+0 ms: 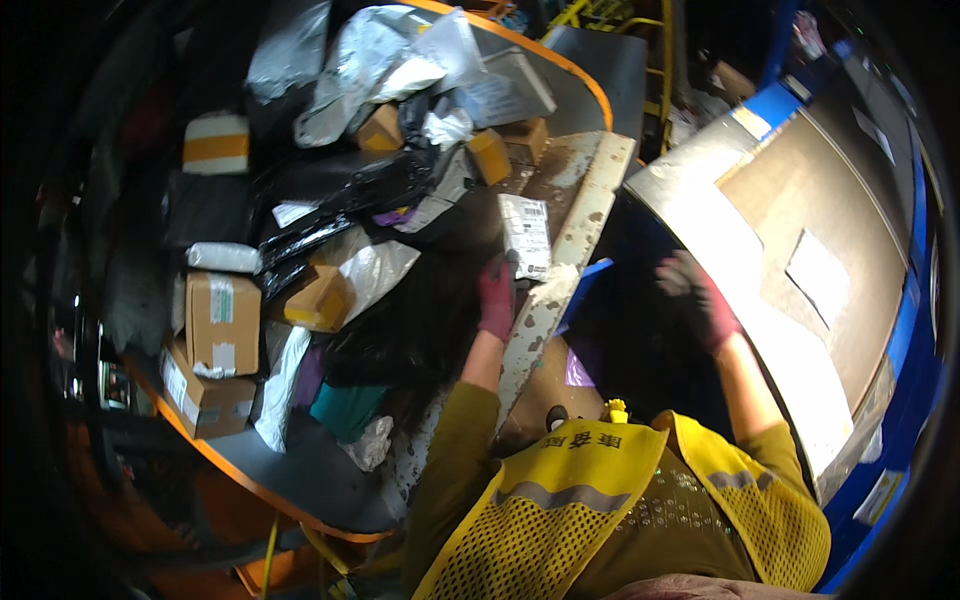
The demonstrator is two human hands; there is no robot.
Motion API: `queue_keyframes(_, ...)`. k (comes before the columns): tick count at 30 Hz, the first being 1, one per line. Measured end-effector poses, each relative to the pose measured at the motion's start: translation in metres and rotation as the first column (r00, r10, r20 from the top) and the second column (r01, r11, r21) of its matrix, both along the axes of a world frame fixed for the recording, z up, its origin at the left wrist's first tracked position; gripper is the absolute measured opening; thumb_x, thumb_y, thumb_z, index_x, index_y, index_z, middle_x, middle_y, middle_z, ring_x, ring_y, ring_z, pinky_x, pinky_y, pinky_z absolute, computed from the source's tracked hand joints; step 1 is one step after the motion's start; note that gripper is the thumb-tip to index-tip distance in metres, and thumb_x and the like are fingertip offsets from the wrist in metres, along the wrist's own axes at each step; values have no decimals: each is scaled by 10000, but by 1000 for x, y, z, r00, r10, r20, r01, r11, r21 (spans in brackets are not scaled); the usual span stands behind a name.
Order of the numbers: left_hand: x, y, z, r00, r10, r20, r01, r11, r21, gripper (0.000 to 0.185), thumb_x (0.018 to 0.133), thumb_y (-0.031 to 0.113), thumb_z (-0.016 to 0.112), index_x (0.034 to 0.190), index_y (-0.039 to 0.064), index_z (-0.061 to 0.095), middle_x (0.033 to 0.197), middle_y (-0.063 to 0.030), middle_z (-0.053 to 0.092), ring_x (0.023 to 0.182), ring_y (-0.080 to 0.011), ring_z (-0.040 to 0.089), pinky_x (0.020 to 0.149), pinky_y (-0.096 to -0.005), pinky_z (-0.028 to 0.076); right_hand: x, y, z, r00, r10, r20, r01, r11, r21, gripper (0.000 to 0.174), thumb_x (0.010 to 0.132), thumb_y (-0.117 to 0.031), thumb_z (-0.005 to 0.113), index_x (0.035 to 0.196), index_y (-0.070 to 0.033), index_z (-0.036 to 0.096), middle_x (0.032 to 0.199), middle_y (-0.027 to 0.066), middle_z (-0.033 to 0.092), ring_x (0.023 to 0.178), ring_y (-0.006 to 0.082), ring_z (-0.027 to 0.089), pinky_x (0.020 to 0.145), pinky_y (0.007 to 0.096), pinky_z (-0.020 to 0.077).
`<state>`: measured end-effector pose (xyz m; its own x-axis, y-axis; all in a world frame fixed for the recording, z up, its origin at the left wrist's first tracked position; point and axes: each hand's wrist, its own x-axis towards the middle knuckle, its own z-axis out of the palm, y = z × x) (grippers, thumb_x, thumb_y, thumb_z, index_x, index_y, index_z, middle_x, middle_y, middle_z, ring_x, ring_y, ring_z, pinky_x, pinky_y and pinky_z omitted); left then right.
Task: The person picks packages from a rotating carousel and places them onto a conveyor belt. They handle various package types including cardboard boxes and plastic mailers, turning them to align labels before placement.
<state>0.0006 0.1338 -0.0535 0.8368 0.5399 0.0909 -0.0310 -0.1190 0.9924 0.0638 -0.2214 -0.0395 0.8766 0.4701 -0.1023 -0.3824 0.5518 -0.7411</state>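
Observation:
My left hand (498,296), in a red and dark work glove, is at the lower end of a white parcel with a printed label (526,234), by the worn metal edge (585,202) of a parcel chute. Whether its fingers grip the parcel cannot be told. My right hand (694,292), gloved alike, is over the dark gap beside a conveyor belt (810,172), its fingers partly curled; no object shows in it. Left of my left hand lie black plastic mailers (397,315), a cardboard box with yellow tape (319,298) and a pale plastic mailer (379,274).
An orange-rimmed chute (300,457) holds heaped parcels, with stacked cardboard boxes (223,322) at left and grey plastic bags (360,67) at the far end. On the belt lies a white flat item (819,276). Yellow metal railing (666,75) stands beyond; blue framing borders the belt.

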Motion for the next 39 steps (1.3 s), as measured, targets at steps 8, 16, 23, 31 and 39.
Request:
queue_keyframes(8, -24, -21, -33, 826, -561, 58, 501, 683, -532, 449, 908, 352, 541, 1183, 0, 503, 1034, -113, 610, 907, -215, 603, 778, -361, 508, -31, 120, 46, 988, 131, -76, -138, 986, -93, 347, 862, -178, 633, 1146, -1, 543, 1061, 77, 623, 937, 132, 597, 840, 274, 469)
queue_keyframes(16, 69, 180, -43, 994, -20, 111, 102, 582, -807, 695, 799, 560, 586, 1268, 61, 470, 1261, -129, 507, 1090, -303, 503, 960, -436, 392, -33, 60, 23, 996, -77, -54, 56, 947, -315, 319, 852, -150, 615, 1125, -4, 542, 1009, 79, 632, 869, 152, 626, 778, 288, 513)
queue_keyframes(23, 100, 214, -44, 808, 587, 47, -514, 742, -430, 600, 820, 465, 620, 1211, 20, 524, 1218, -151, 551, 1046, -289, 561, 858, -435, 462, -24, -13, 15, 954, -300, 23, 291, 901, -321, 518, 775, -252, 693, 1177, 10, 496, 1078, 183, 609, 992, 278, 603, 910, 424, 440)
queue_keyframes(31, 37, 134, 21, 738, 656, -158, -666, 670, -327, 546, 792, 415, 674, 1005, -80, 586, 989, -193, 636, 830, -295, 641, 675, -389, 531, 19, -84, 36, 653, -699, -291, 692, 707, -146, 351, 949, -203, 416, 1179, 52, 492, 1153, 168, 569, 987, 241, 604, 903, 325, 480)
queue_keyframes(39, -54, 40, 3, 962, 272, -12, -189, 638, -747, 397, 811, 236, 704, 1062, -53, 598, 1012, -112, 629, 842, -194, 609, 735, -327, 503, 135, -254, -104, 757, -385, 528, 484, -213, -849, 473, 787, 45, 617, 1227, 57, 446, 1111, 164, 591, 1019, 201, 581, 860, 284, 477)
